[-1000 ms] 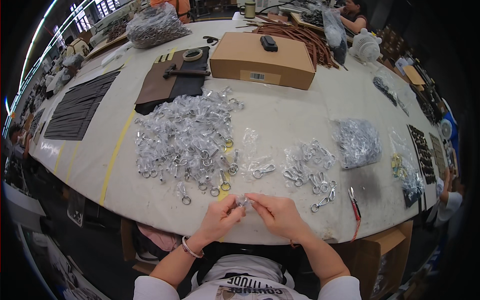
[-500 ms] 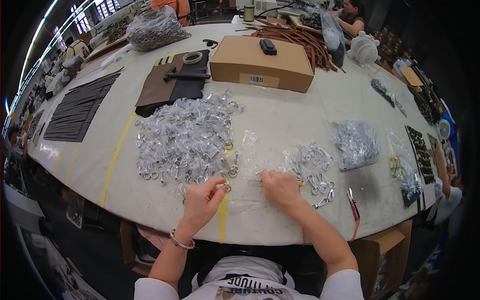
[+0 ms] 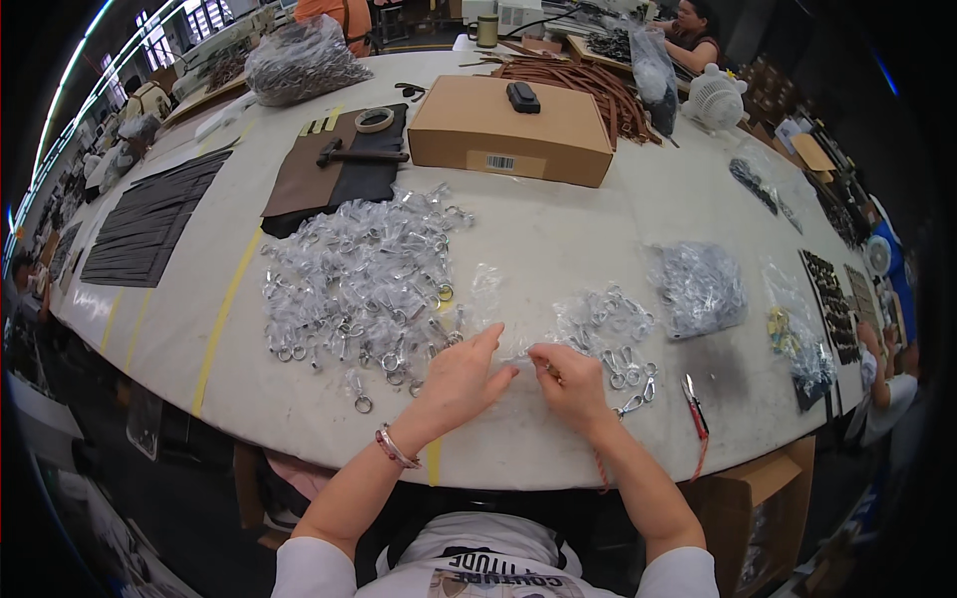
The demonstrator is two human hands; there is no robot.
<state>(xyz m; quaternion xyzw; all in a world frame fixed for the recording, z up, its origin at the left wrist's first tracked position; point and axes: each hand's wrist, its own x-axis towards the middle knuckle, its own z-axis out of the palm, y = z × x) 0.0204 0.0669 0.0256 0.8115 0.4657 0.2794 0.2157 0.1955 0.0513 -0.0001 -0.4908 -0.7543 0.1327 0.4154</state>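
Right fingers (image 3: 544, 355) near clear plastic (image 3: 515, 357), clasps (image 3: 625, 365) alongside

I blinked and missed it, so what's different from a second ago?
The hands were pinching together; now they're apart and further forward. The left hand opened; the right hand is curled, its hold unclear. The box and hammer stayed put.

Strip lights (image 3: 73, 62): white, glaring, far left, bent into arcs
Windows (image 3: 157, 47): bright, far left
Tabletop (image 3: 558, 239): evenly, softly lit; whitish glare toward the left
Plastic bag (image 3: 703, 289): small glints, right
Floor (image 3: 204, 463): dim, deep shadow, near left
Far right: dark, thin blue streak (image 3: 885, 75)
Rim: black, curved; details there soft
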